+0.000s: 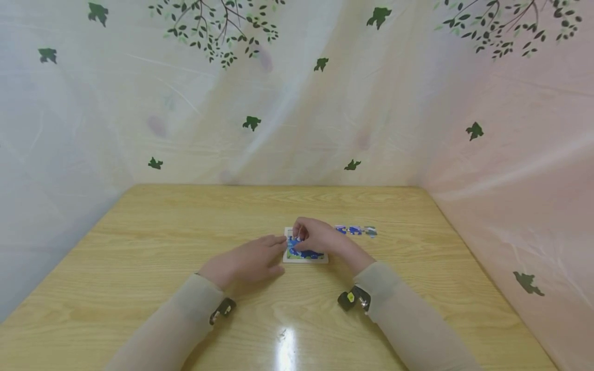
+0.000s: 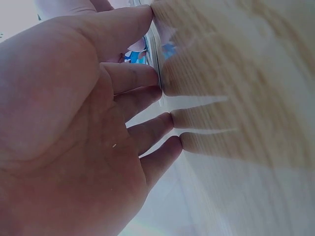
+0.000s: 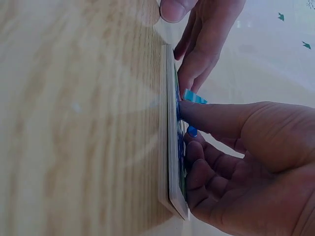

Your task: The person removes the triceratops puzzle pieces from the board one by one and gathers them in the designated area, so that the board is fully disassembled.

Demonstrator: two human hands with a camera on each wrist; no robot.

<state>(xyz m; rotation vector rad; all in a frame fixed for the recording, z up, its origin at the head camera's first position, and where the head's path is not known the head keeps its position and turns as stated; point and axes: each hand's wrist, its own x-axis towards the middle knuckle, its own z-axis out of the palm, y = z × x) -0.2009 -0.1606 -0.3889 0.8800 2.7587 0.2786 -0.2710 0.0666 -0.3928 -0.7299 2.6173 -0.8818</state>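
Observation:
A small jigsaw puzzle in a white-edged frame (image 1: 306, 260) lies flat on the table, its picture blue and green and partly covered. My right hand (image 1: 320, 238) is over it, thumb and fingers pinching a blue puzzle piece (image 3: 195, 96) that tilts up from the board; the fingers hide most of that piece. Beside the frame's left edge rests my left hand (image 1: 250, 260), fingers extended. Its fingertips (image 2: 152, 76) touch the table and the frame's side in the left wrist view.
Just right of the frame, several loose puzzle pieces (image 1: 355, 230) lie in a row, partly behind the right wrist. The wooden table (image 1: 162, 247) runs back to a pale curtain (image 1: 297, 144) printed with leaves, which also hangs at both sides.

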